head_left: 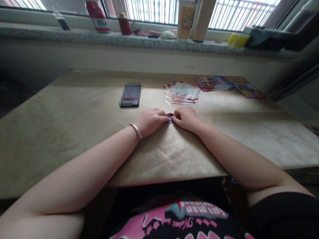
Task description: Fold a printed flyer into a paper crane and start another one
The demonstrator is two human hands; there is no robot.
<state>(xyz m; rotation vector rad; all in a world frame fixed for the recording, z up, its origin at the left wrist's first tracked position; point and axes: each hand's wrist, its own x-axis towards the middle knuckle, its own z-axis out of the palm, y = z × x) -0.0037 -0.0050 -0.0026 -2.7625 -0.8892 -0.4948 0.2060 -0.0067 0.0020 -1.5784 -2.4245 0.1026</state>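
Observation:
A small blue-and-dark printed piece, maybe folded paper (170, 119), lies between my hands low over the table, mostly covered by fingers. My left hand (151, 121), with a silver bangle at the wrist, pinches its left side. On the right side, the curled fingers of my right hand (186, 119) grip the same piece. Just beyond my hands is a fanned pile of printed paper sheets (183, 93), white with red edges. A dark phone (131, 95) rests on the table to the left of the pile.
Colourful printed booklets or packs (214, 83) lie at the back right, with another stack (249, 90) beside them. The beige-covered table (74, 132) meets a wall below the stone windowsill (149, 41). A patterned cup (185, 20), a red bottle (98, 16) and other items stand there.

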